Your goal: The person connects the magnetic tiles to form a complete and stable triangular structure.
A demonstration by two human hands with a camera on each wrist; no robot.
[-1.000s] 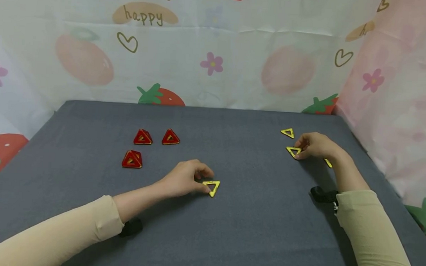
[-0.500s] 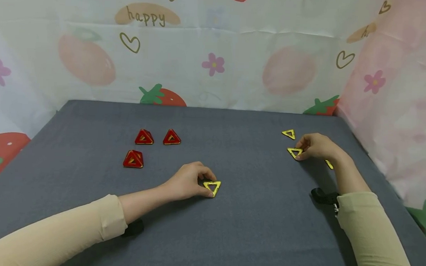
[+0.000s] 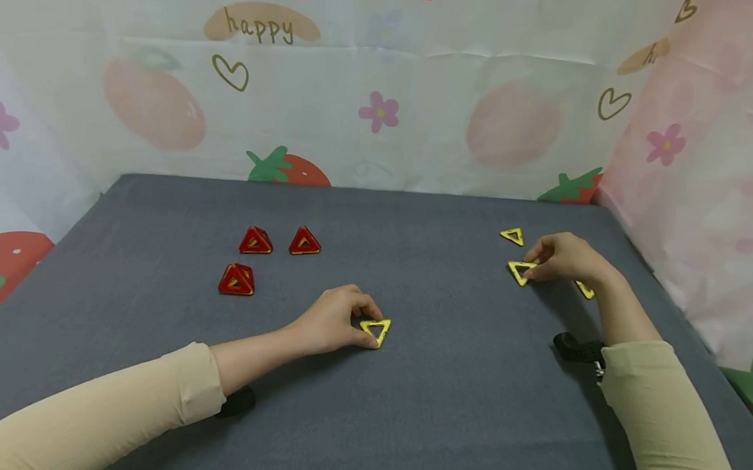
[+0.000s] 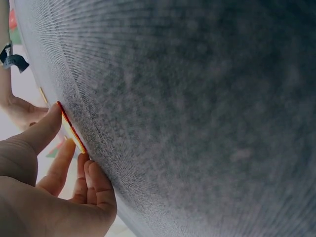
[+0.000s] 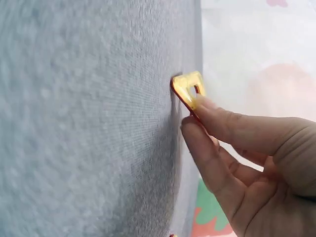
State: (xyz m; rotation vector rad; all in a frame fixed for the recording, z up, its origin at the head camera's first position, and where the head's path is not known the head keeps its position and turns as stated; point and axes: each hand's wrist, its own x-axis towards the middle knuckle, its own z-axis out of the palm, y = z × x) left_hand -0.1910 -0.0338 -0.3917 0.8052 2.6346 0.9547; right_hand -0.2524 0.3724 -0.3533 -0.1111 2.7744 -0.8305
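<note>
In the head view my left hand [image 3: 336,321] holds a yellow triangular frame tile [image 3: 382,330] between thumb and fingertips near the middle of the table. The left wrist view shows that tile edge-on as a thin red and yellow line [image 4: 72,127], low over the cloth. Farther right, my right hand [image 3: 565,259] pinches another yellow triangular tile [image 3: 515,273] at its near corner. In the right wrist view this tile [image 5: 183,85] is tilted, yellow face showing and red along its edge, with thumb and forefinger on its corner.
Three red pyramids [image 3: 236,280] stand at the left on the grey cloth-covered table [image 3: 407,416]. One loose yellow triangle [image 3: 513,235] lies behind my right hand's tile; another [image 3: 585,290] is partly hidden by the right wrist. A printed curtain [image 3: 430,126] hangs behind the table.
My left fingers have closed in on their tile, which stays about where it was. My right thumb has come farther over its tile, whose far end has barely moved.
</note>
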